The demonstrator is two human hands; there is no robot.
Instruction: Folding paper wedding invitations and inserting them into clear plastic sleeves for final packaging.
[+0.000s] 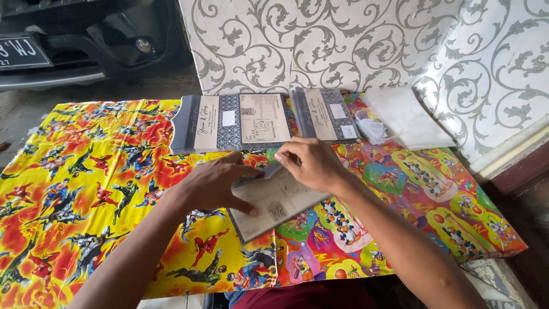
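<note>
Both hands hold a grey folded card point(274, 200) just above the table point(86, 171): the left hand point(214, 183) has its grip closed on one edge, the right hand point(311, 163) pinches the top, perhaps opening it. Card stacks point(234, 121) lie behind.

Folded card point(274, 200): upper edge covered by the right hand point(311, 163), left portion by the left hand point(214, 183); its print is too small to make out. Car bumper point(68, 40): cut off by the top and left edges. Plastic sleeves point(409, 117): contents indistinct. Both forearms run out of the bottom edge. Stacked cards point(234, 123): count indeterminable.
</note>
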